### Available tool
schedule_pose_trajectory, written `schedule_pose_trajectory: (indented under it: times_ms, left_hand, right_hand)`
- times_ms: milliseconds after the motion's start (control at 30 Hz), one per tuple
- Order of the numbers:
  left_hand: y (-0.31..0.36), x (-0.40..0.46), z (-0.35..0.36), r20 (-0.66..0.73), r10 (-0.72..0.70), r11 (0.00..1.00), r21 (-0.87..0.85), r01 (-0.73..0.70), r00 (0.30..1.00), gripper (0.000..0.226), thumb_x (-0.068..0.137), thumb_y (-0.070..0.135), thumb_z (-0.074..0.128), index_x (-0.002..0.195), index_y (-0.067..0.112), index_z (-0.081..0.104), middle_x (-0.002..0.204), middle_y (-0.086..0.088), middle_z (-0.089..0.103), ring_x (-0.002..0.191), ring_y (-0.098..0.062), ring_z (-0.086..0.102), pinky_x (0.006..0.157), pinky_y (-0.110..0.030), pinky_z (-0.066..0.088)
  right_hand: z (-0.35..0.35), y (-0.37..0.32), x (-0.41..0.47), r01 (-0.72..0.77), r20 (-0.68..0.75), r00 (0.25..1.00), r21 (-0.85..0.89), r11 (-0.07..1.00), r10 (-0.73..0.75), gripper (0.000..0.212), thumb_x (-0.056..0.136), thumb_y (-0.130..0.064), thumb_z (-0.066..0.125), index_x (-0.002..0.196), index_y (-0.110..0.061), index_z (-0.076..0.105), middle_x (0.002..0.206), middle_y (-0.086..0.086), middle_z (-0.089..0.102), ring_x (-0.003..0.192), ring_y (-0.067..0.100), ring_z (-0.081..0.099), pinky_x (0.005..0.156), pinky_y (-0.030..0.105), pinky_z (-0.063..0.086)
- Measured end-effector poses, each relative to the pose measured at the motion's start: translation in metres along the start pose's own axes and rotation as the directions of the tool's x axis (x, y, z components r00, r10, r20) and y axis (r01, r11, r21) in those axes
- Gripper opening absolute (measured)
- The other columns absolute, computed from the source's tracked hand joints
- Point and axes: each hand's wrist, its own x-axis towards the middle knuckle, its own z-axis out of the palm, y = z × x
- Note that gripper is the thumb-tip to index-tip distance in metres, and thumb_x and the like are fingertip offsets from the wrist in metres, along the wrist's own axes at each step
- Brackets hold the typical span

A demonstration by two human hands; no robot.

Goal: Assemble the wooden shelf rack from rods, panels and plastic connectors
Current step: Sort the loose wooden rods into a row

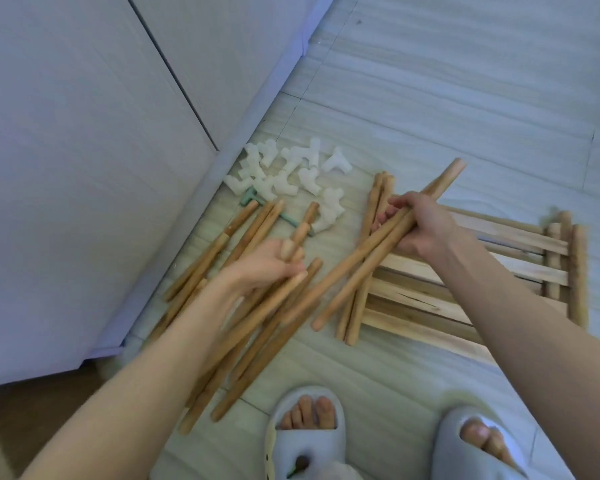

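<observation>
Soft slippers (305, 441); both hands (420, 226) grip round wooden rods (361, 265).

1. Your rods (257, 327) are round wood, tan and matt, with a smooth turned look.
2. Your slatted panels (465, 271) are paler wood, unpainted, with visible grain and darker streaks.
3. Your connectors (291, 174) are white plastic, slightly translucent, with a soft sheen.
4. Your small tool (250, 199) looks like green matt plastic.
5. Your floor (465, 98) is pale tile, smooth.
6. Your slippers (305, 441) look like soft matt foam.

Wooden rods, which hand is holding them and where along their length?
Right hand grips long rods above their middle; left hand grips rods near the upper ends.
</observation>
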Motion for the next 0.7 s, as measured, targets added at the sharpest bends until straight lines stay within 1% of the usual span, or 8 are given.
schedule_pose_trajectory:
  times_ms: [133, 200, 267, 400, 500, 567, 633, 700]
  left_hand:
    - [-0.025, 0.016, 0.052, -0.035, -0.086, 0.996, -0.004, 0.086, 0.996, 0.012, 0.085, 0.004, 0.066, 0.088, 0.011, 0.056, 0.095, 0.003, 0.059, 0.097, -0.015, 0.056, 0.073, -0.009, 0.045]
    - [-0.031, 0.028, 0.066, -0.025, -0.109, 0.989, 0.098, 0.111, 0.994, 0.041, 0.084, 0.011, 0.068, 0.122, 0.007, 0.054, 0.133, -0.001, 0.051, 0.121, -0.020, 0.050, 0.100, -0.024, 0.041]
    - [-0.035, 0.038, 0.076, -0.030, -0.118, 0.975, 0.186, 0.121, 0.993, 0.064, 0.085, 0.017, 0.068, 0.141, 0.007, 0.038, 0.150, 0.000, 0.032, 0.132, -0.020, 0.041, 0.108, -0.032, 0.035]
    - [-0.032, 0.050, 0.075, -0.194, 0.000, 0.920, 0.385, 0.076, 0.981, 0.040, 0.086, 0.020, 0.065, 0.120, 0.007, 0.049, 0.119, -0.016, 0.059, 0.112, -0.032, 0.055, 0.084, -0.029, 0.041]
    - [-0.028, 0.054, 0.056, -0.268, 0.062, 0.913, 0.405, 0.054, 0.961, 0.023, 0.088, 0.020, 0.060, 0.106, 0.015, 0.047, 0.107, -0.011, 0.059, 0.105, -0.031, 0.057, 0.068, -0.020, 0.042]
    - [-0.025, 0.056, 0.041, -0.284, 0.089, 0.907, 0.419, 0.040, 0.955, 0.032, 0.088, 0.019, 0.060, 0.117, 0.013, 0.048, 0.113, -0.010, 0.059, 0.108, -0.030, 0.056, 0.074, -0.017, 0.043]
    - [-0.021, 0.058, 0.028, -0.277, 0.083, 0.895, 0.444, 0.051, 0.957, 0.048, 0.088, 0.020, 0.060, 0.132, 0.012, 0.044, 0.120, -0.012, 0.059, 0.111, -0.030, 0.055, 0.085, -0.026, 0.041]
    - [-0.017, 0.057, 0.020, -0.262, 0.080, 0.903, 0.427, 0.041, 0.962, 0.049, 0.088, 0.020, 0.061, 0.133, 0.015, 0.044, 0.118, -0.010, 0.059, 0.109, -0.027, 0.056, 0.085, -0.027, 0.040]
  right_hand:
    - [-0.015, 0.016, -0.008, -0.051, -0.032, 0.998, -0.055, 0.997, 0.049, 0.018, 0.089, -0.007, 0.045, 0.071, -0.009, 0.049, 0.051, 0.003, 0.046, 0.057, 0.019, 0.052, 0.060, 0.032, 0.046]
    - [-0.021, 0.019, -0.009, -0.070, -0.050, 0.996, -0.059, 0.996, 0.067, 0.018, 0.088, -0.007, 0.046, 0.071, -0.008, 0.050, 0.048, 0.003, 0.048, 0.056, 0.019, 0.053, 0.062, 0.033, 0.047]
    - [-0.027, 0.019, -0.008, -0.076, -0.053, 0.996, -0.051, 0.996, 0.073, 0.020, 0.088, -0.006, 0.046, 0.069, -0.008, 0.050, 0.046, 0.004, 0.049, 0.055, 0.020, 0.053, 0.062, 0.033, 0.048]
    - [-0.033, 0.019, -0.004, -0.079, 0.001, 0.997, -0.086, 0.993, 0.080, 0.016, 0.089, -0.006, 0.049, 0.073, -0.008, 0.052, 0.049, 0.005, 0.051, 0.053, 0.020, 0.057, 0.061, 0.035, 0.049]
    - [-0.027, 0.023, 0.000, -0.096, 0.007, 0.995, -0.160, 0.983, 0.098, 0.009, 0.089, -0.007, 0.052, 0.081, -0.007, 0.055, 0.054, 0.005, 0.054, 0.061, 0.021, 0.059, 0.064, 0.037, 0.050]
    - [-0.020, 0.029, 0.002, -0.109, 0.019, 0.993, -0.171, 0.979, 0.114, 0.011, 0.090, -0.007, 0.050, 0.080, -0.007, 0.053, 0.052, 0.005, 0.053, 0.059, 0.021, 0.058, 0.065, 0.037, 0.050]
    - [-0.013, 0.037, 0.004, -0.116, 0.025, 0.992, -0.175, 0.978, 0.122, 0.012, 0.091, -0.008, 0.049, 0.080, -0.008, 0.052, 0.057, 0.006, 0.054, 0.060, 0.021, 0.059, 0.070, 0.042, 0.051]
    - [-0.006, 0.046, 0.005, -0.111, 0.009, 0.993, -0.175, 0.978, 0.114, 0.011, 0.093, -0.009, 0.050, 0.083, -0.007, 0.054, 0.063, 0.006, 0.055, 0.066, 0.020, 0.061, 0.076, 0.046, 0.051]
